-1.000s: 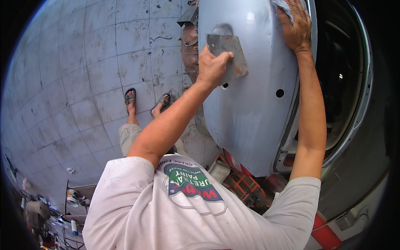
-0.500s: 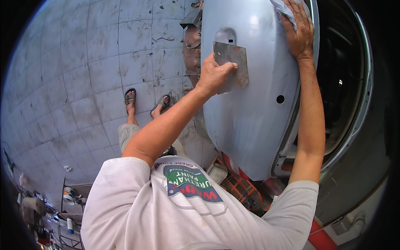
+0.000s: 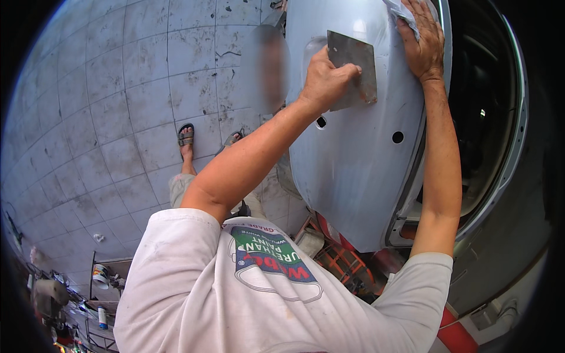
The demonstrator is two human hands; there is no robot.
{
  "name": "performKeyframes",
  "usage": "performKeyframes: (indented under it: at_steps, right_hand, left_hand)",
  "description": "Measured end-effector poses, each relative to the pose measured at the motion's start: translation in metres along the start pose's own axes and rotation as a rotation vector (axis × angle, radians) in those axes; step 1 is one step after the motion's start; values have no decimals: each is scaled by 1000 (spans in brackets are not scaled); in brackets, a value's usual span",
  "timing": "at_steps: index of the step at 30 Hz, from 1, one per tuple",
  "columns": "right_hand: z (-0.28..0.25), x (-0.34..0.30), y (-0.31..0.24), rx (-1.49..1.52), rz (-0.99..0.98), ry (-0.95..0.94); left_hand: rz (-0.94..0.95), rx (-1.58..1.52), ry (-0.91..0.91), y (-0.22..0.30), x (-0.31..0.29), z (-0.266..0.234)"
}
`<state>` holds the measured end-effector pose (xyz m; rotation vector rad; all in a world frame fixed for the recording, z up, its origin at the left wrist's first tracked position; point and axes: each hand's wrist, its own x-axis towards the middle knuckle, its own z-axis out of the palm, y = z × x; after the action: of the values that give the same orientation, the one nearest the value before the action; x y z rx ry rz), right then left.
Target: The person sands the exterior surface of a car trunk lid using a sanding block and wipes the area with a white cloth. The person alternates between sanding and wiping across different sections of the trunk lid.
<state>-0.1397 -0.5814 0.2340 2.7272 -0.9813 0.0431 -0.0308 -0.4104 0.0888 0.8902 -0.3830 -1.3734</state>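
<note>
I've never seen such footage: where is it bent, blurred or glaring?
Head view: seams of the grey square floor tiles bow toward the rim; head view: a soft oval smear blurs a brownish object beside the silvery metal panel; head view: pale glare on that panel, near the flat grey metal plate.

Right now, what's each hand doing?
Left hand: closed, gripping a flat metal plate.
Right hand: open, laid over a pale crumpled cloth on the silvery panel.

Stained metal plate [image 3: 360, 54], glossy panel [image 3: 353, 170]
</note>
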Motion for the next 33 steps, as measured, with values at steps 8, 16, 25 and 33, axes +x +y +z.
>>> performKeyframes:
  at_steps: [8, 16, 25, 33]
  right_hand:
    - [-1, 4, -4, 68, -8, 11]
    - [-2, -2, 2, 18, -10, 6]
    - [2, 0, -4, 32, 12, 10]
    - [-2, 0, -4, 13, -3, 0]
  left_hand:
    - [-137, 17, 195, -53, -48, -41]
    - [-163, -90, 167, -39, -27, -37]
    - [-121, -46, 121, -21, -1, -39]
    - [-96, -13, 117, -14, -4, -28]
